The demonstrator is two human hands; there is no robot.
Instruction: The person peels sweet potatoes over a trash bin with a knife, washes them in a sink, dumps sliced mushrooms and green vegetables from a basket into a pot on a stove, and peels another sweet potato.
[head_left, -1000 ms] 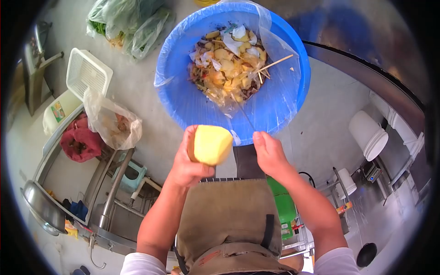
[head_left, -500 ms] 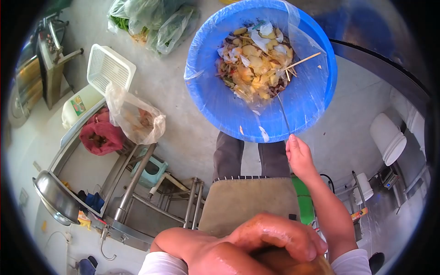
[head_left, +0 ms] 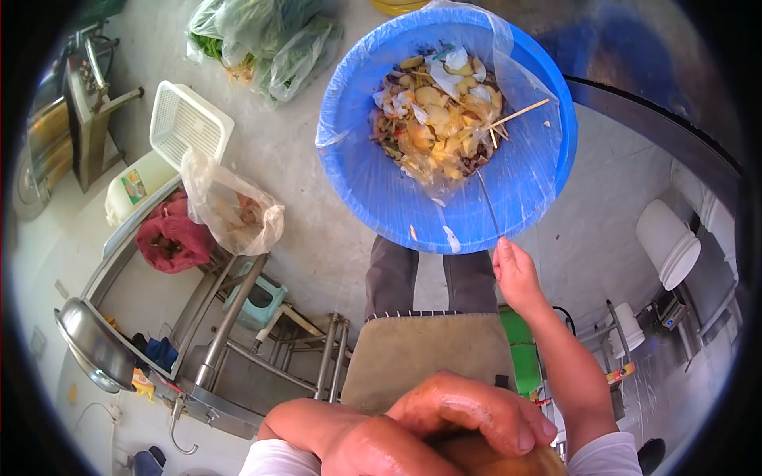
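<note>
Close to the camera at the bottom, my left hand [head_left: 460, 412] is wet, stained and curled around a rounded yellow-brown object [head_left: 500, 458], mostly hidden beneath the fingers. My right hand [head_left: 514, 271] is closed in a pinch at the near rim of a blue bin [head_left: 381, 202]. From its fingers a thin dark rod [head_left: 487, 203] reaches into the bin, its far end touching the scraps. A clear plastic liner covers the inside of the bin. Peelings [head_left: 436, 115], white scraps and wooden sticks [head_left: 520, 113] lie in it.
Bagged greens [head_left: 302, 59] lie on the floor at the upper left. Below are a white basket [head_left: 186, 123], a red mesh bag [head_left: 171, 242] and a metal frame [head_left: 230, 317]. A white bucket [head_left: 668, 242] stands right. A dark curved edge [head_left: 659, 115] runs along the upper right.
The bin appears slightly lower and further left, with a small shift of the whole view. Both hands keep their holds, and the rod stays at the scraps.
</note>
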